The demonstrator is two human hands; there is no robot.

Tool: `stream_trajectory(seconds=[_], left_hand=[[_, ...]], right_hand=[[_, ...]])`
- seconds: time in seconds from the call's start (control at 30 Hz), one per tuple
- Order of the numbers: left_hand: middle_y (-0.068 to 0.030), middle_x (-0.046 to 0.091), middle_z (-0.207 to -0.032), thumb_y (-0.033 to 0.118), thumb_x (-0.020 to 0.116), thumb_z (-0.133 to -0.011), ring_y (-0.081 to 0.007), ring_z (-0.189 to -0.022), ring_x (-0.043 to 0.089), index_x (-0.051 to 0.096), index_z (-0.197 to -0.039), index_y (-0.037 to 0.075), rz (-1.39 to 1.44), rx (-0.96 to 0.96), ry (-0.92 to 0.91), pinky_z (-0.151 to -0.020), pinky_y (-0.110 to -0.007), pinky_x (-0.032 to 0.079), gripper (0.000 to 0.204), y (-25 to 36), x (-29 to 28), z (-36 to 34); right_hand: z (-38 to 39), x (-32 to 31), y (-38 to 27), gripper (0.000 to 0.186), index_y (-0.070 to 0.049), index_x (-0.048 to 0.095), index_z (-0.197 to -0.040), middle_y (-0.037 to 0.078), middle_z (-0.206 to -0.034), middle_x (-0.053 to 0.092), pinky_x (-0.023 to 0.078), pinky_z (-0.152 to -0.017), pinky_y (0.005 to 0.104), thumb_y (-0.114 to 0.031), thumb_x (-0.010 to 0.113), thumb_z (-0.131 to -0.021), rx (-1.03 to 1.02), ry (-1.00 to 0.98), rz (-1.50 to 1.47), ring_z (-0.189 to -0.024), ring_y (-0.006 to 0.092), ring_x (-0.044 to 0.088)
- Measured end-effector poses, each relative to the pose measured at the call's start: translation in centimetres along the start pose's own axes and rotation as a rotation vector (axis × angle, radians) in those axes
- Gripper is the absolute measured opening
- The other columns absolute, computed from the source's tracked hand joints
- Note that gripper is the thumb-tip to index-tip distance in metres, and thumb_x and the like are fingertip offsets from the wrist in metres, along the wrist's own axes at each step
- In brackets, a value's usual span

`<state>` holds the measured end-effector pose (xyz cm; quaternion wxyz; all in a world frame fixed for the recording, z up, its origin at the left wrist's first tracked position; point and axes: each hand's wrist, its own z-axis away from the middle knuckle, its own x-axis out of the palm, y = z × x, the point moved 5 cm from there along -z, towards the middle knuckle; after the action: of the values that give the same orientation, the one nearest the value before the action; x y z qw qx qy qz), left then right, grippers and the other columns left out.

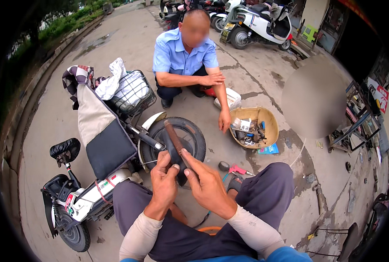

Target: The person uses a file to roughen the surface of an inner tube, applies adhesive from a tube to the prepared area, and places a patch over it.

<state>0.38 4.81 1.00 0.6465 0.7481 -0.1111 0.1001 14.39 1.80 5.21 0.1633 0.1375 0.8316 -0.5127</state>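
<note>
My left hand [164, 183] pinches a black rubber piece [175, 155], probably a tube, below the front wheel [194, 139] of a white scooter lying on its side. My right hand [205, 185] grips a long rusty bar-shaped tool [172, 133] that lies along the black piece, its far end over the wheel. Both hands are close together between my bent knees. A pink-red air tool [238, 169] with a teal hose lies on the ground beside my right foot, near a small dark round object [223, 166].
A co-worker in a blue shirt [181, 56] squats opposite, one arm hanging by a tan basin [271, 137] of parts. The scooter [94, 196] with its wire basket fills the left. A metal rack [352, 118] stands right. Parked scooters [264, 26] line the back.
</note>
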Motion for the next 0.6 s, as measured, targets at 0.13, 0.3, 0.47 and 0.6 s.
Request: stream_trajectory(seconds=[0.13,0.3,0.47,0.6], left_hand=[[-0.0044,0.052,-0.116,-0.009,0.052,-0.088,-0.0119,-0.106,0.05,0.063,-0.111,-0.009,-0.096,0.049,-0.007,-0.092,-0.022,0.039,0.025,-0.1,0.2,0.1],[-0.004,0.052,-0.117,-0.01,0.051,-0.089,-0.0113,-0.109,0.049,0.064,-0.11,-0.009,-0.06,0.017,0.002,-0.092,-0.021,0.038,0.025,0.3,0.6,0.0],[-0.0017,0.05,-0.113,-0.01,0.051,-0.089,-0.0093,-0.102,0.049,0.064,-0.106,-0.008,-0.011,0.004,0.005,-0.087,-0.021,0.039,0.022,0.8,0.7,0.1],[0.0007,0.049,-0.105,-0.009,0.053,-0.089,-0.0071,-0.09,0.045,0.06,-0.098,-0.005,-0.077,-0.004,-0.036,-0.077,-0.02,0.036,0.012,-0.7,0.0,0.0]], right_hand=[[3.4,-0.6,-0.4,0.052,-0.009,0.053,-0.151,0.02,-0.109,0.07,0.054,-0.072,0.0459,-0.006,0.061,-0.1,-0.002,0.038,-0.035,-0.086,0.0426,0.069],[-1.1,0.2,0.0,0.052,-0.01,0.052,-0.152,0.018,-0.101,0.07,0.053,-0.069,0.0469,-0.007,0.06,-0.101,0.006,-0.009,0.076,-0.081,0.0416,0.068],[3.6,-0.4,-0.6,0.053,-0.008,0.052,-0.152,0.021,-0.113,0.068,0.054,-0.076,0.0442,-0.005,0.06,-0.101,0.043,-0.056,0.01,-0.089,0.0403,0.07],[2.4,-0.7,-0.9,0.052,-0.005,0.052,-0.152,0.025,-0.128,0.069,0.055,-0.085,0.041,-0.003,0.06,-0.101,0.132,-0.081,0.041,-0.101,0.0393,0.072]])
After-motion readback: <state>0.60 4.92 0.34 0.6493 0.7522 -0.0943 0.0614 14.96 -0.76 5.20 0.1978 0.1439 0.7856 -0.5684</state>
